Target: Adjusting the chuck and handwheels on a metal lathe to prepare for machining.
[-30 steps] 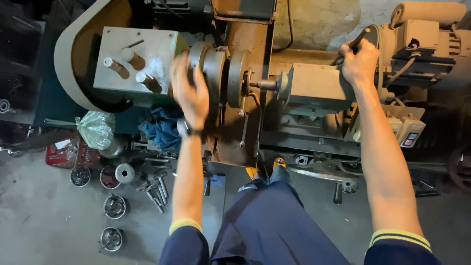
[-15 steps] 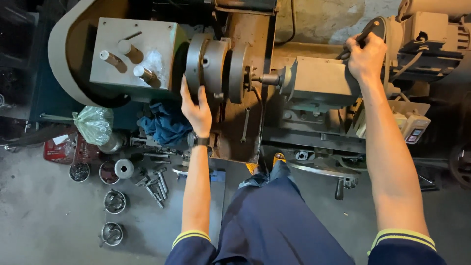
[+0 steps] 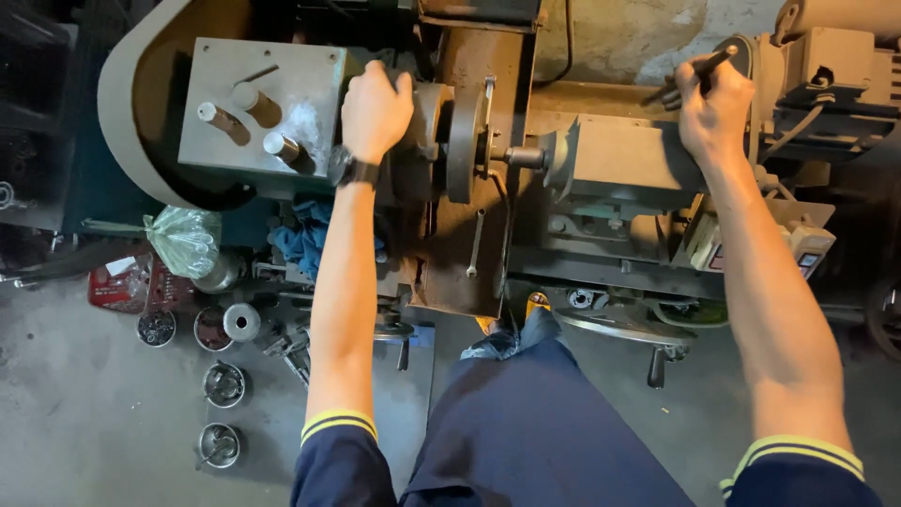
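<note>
Grey concrete floor lies below an old lathe (image 3: pixel 488 188) running left to right. Head view: your left hand (image 3: pixel 375 111) wraps the round chuck (image 3: pixel 427 117) at the headstock, directly beneath the palm. Your right hand (image 3: pixel 715 105) is closed around the dark handle (image 3: pixel 706 66), well apart along the same axis.

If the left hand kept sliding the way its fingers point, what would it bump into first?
The left hand rests on the lathe's round chuck, fingers pointing toward the back. Going on, it would probably meet the dark machine parts behind the chuck first, though depth is hard to judge.
</note>
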